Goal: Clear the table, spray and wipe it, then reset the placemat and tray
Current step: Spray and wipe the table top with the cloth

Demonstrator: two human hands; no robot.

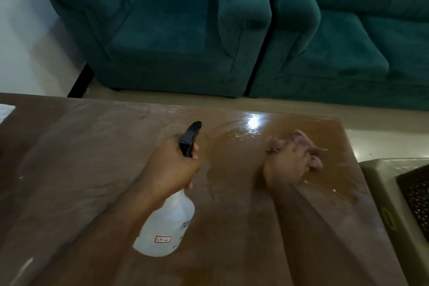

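Table point(81, 169), brown and wet, under both our hands.
Our left hand point(171, 167) grips the neck of the white spray bottle point(167, 223), fingers wrapped tight just below the black trigger head point(190, 139); the body hangs tilted under our palm, and we cannot tell whether its base touches the wood. Far beyond those fingers stands a teal armchair point(162, 30). Just right of them a shiny wet patch point(232, 146) spreads across the tabletop. On it our right hand point(287, 165) holds a pinkish cloth point(299, 138) down, fingers bent over it, with cloth bunching out past the fingertips. A teal sofa point(348, 42) stands beyond them. Further right of that hand, off the table's edge, we see a pale tray point(376, 169) holding a dark woven placemat point(415, 193).
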